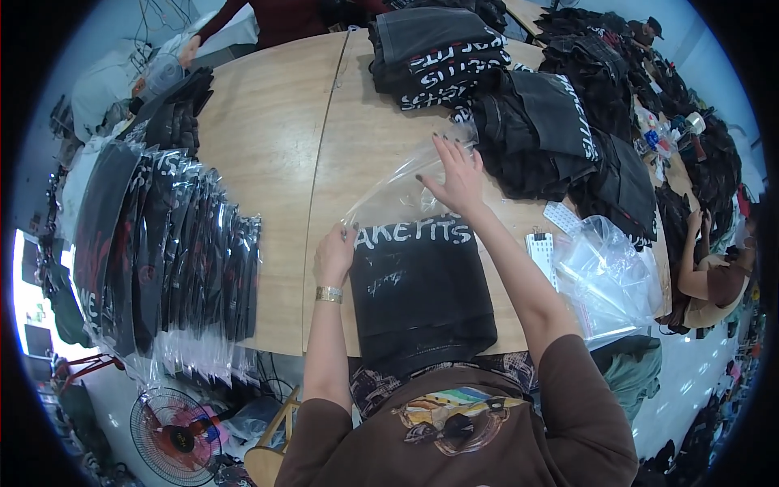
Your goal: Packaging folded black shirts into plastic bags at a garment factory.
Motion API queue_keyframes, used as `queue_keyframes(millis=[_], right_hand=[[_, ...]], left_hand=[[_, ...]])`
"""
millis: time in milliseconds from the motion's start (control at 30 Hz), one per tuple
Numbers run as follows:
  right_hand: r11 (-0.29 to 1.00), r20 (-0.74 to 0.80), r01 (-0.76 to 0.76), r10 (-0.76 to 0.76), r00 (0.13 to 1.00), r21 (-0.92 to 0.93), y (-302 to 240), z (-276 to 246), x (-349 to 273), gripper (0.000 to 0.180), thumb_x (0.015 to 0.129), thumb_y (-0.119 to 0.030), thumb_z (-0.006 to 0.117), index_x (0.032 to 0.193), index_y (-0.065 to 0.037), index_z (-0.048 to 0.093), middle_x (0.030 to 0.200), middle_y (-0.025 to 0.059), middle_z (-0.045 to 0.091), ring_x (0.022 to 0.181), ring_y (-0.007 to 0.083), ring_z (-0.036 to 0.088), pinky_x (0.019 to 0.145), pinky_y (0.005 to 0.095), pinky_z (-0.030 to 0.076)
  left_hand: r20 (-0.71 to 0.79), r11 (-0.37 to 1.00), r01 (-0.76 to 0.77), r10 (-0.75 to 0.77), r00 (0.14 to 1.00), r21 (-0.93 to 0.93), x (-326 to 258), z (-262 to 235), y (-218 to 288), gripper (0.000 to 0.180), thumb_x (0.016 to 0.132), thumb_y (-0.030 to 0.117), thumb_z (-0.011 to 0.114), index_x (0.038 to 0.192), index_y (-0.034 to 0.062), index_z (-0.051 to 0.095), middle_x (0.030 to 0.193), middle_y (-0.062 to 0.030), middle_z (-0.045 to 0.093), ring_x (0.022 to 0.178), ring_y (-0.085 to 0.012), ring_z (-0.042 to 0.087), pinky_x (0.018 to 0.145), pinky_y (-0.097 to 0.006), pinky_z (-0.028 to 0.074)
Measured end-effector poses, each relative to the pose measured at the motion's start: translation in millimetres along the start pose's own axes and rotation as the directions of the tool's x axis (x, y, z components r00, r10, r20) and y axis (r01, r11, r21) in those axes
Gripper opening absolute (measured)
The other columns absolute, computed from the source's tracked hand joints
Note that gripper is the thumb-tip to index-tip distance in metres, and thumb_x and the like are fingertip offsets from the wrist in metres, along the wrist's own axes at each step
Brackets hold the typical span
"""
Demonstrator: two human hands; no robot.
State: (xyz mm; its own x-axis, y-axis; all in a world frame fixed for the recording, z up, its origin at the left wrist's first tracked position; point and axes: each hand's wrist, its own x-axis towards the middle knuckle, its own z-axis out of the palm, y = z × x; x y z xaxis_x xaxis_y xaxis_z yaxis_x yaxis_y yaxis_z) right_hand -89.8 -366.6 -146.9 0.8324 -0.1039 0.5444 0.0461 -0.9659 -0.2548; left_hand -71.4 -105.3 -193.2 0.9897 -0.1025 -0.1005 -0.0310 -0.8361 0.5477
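In front of me at the table's near edge lies a folded black garment (422, 296) with white lettering across its upper part. A clear plastic bag (402, 191) covers it, and the bag's loose upper end stretches away over the table. My left hand (334, 253), with a gold band at the wrist, is closed on the bag's left edge beside the garment's upper left corner. My right hand (457, 176) lies on the bag's far right part, fingers spread and pointing away from me.
Bagged black garments (174, 252) stand in a row at left. Folded black garments (527, 122) are piled at the far right. Empty clear bags (604, 284) and white perforated strips (542, 253) lie to my right. A fan (180, 438) stands below left; people work around the table.
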Motion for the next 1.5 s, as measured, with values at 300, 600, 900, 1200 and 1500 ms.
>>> queue_keyframes(millis=[300,600,900,1200,1500], right_hand=[[0.986,0.356,-0.125,0.156,0.921,-0.109,-14.1,51.2,59.7,0.054,0.077,-0.029,0.058,0.127,-0.015,0.044,0.127,0.0101,0.047,0.121,0.0313,0.039,0.097,0.0549,0.026],[0.913,-0.127,-0.299,0.344,0.93,0.279,51.8,-1.9,-65.0,0.012,0.076,-0.007,0.054,0.084,-0.004,0.061,0.079,0.0157,0.06,0.078,0.0318,0.057,0.069,0.0385,0.045],[0.365,0.612,-0.817,0.542,0.576,0.447,64.2,-2.3,-105.5,0.017,0.08,-0.011,0.056,0.089,0.002,0.064,0.064,0.0071,0.06,0.039,0.0101,0.048,0.034,0.0255,0.034],[0.177,0.725,-0.892,0.528,0.442,0.416,61.3,-28.8,-123.8,0.016,0.084,-0.013,0.056,0.084,0.001,0.063,0.056,0.0012,0.052,0.038,0.0065,0.042,0.033,0.022,0.026],[0.533,0.544,-0.787,0.579,0.607,0.311,44.2,-45.4,-177.9,0.017,0.086,-0.012,0.05,0.084,0.001,0.062,0.058,0.0024,0.055,0.04,0.009,0.046,0.037,0.024,0.035]], left_hand=[[0.376,0.699,0.268,0.002,0.927,-0.663,-3.1,-2.0,-18.5,0.013,0.079,0.01,0.064,0.086,0.0,0.058,0.066,0.0,0.057,0.057,-0.0054,0.052,0.046,-0.019,0.037],[0.363,0.64,0.313,-0.057,0.93,-0.702,-10.4,-0.6,-44.2,0.01,0.083,0.011,0.06,0.086,0.0017,0.059,0.067,0.0007,0.057,0.054,-0.0043,0.051,0.042,-0.016,0.035],[0.331,0.715,0.332,-0.149,0.932,-0.615,-15.3,1.4,-36.0,0.013,0.085,0.012,0.055,0.078,0.0019,0.059,0.061,0.0007,0.054,0.049,-0.0044,0.049,0.037,-0.018,0.031],[0.343,0.776,0.325,-0.15,0.927,-0.54,-33.0,-0.8,-43.5,0.015,0.083,0.014,0.057,0.084,0.0003,0.063,0.065,-0.0011,0.061,0.052,-0.006,0.054,0.04,-0.019,0.036],[0.429,0.768,0.289,-0.021,0.903,-0.571,-77.3,3.2,-68.4,0.015,0.087,0.009,0.051,0.085,-0.0037,0.06,0.066,-0.0059,0.06,0.057,-0.0092,0.057,0.052,-0.021,0.045]])
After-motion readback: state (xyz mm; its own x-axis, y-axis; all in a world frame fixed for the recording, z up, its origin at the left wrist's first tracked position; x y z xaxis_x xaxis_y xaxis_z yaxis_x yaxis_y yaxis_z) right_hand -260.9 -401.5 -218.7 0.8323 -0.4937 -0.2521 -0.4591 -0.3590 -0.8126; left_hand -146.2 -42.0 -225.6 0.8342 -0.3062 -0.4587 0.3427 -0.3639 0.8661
